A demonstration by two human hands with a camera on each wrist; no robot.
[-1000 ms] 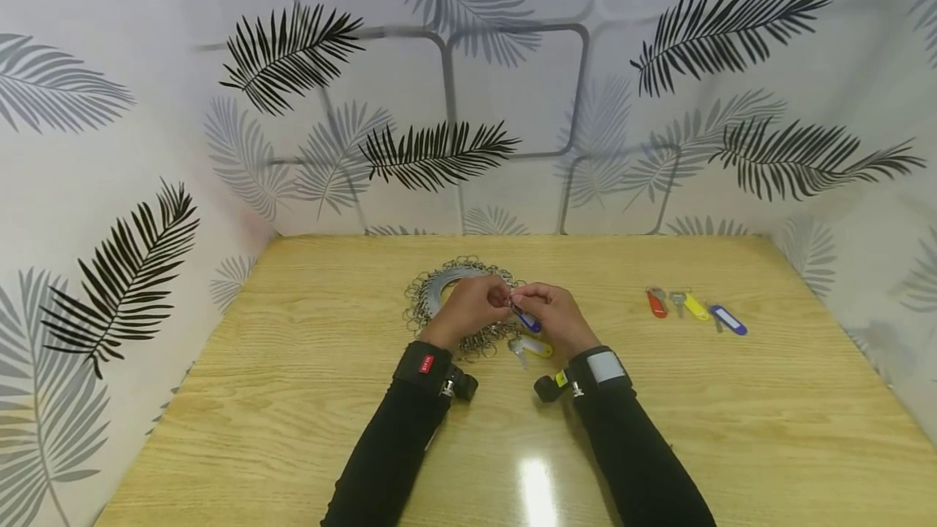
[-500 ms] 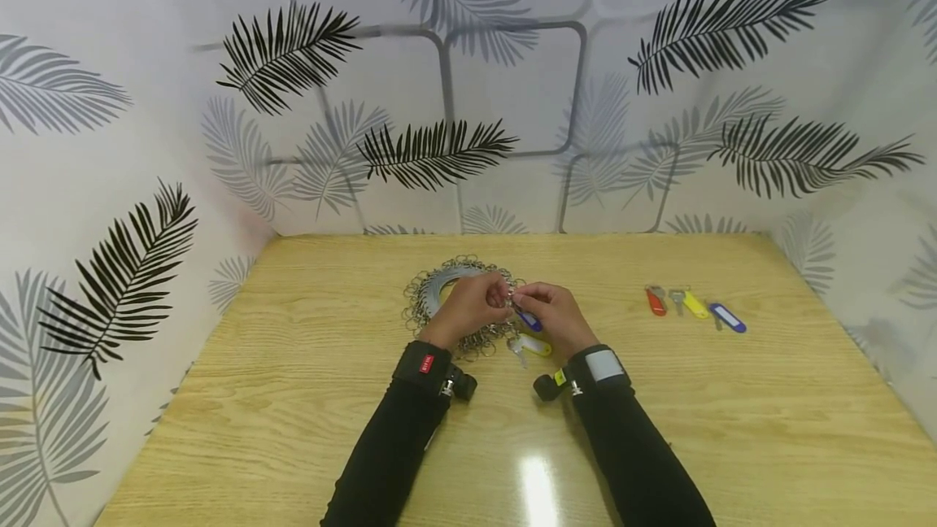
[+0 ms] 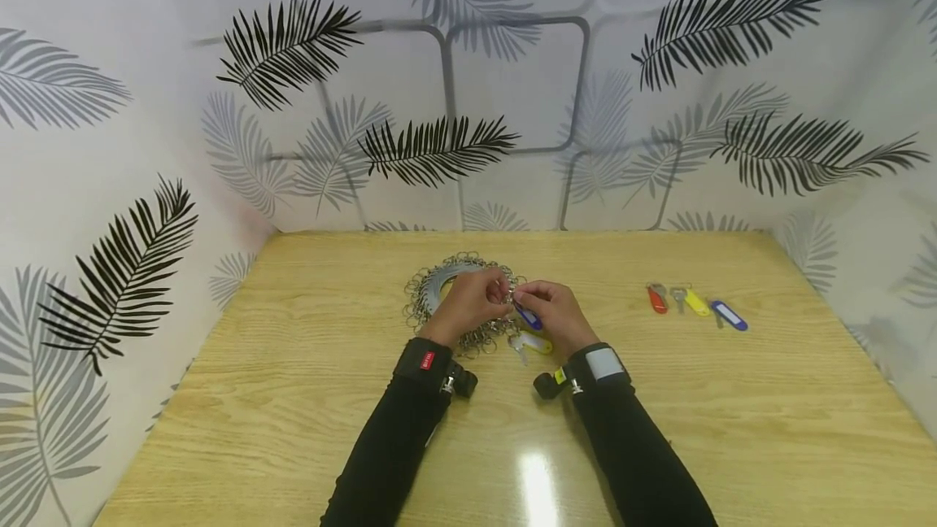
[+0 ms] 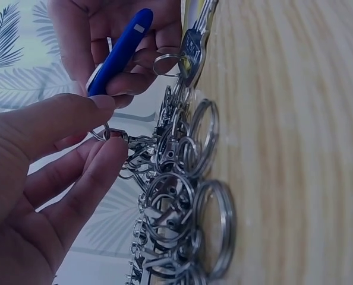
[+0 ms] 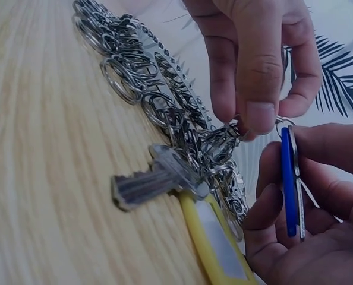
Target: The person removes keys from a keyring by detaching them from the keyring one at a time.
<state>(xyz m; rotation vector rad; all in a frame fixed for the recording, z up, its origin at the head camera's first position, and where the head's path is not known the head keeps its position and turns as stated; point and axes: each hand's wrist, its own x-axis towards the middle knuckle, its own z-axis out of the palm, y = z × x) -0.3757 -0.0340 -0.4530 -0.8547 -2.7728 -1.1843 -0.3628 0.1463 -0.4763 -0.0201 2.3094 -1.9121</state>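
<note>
My left hand (image 3: 468, 303) pinches a small metal split ring (image 4: 97, 134) between thumb and fingers, at the right side of a round bunch of key rings with clasps (image 3: 420, 303). Close against it, my right hand (image 3: 562, 317) holds a blue key tag (image 5: 289, 190) with a key (image 5: 301, 211) lying along it. In the right wrist view, the tag's top reaches the ring by the left fingertips. Whether the tag's loop is threaded on the ring is hidden by fingers. Below the hands, a yellow key tag (image 3: 538, 343) and its key (image 5: 155, 178) lie beside the bunch.
On the wooden table (image 3: 307, 397), to the right, lie a red key tag (image 3: 656, 300), another yellow key tag (image 3: 697, 303) and another blue key tag (image 3: 729, 315), with keys by them. A leaf-patterned wall covering (image 3: 512, 88) closes the back and sides.
The blue tag tilts slightly differently between the hands, and the fingers shift a little at the ring. Both hands stay in the same place; the things on the table have not moved.
</note>
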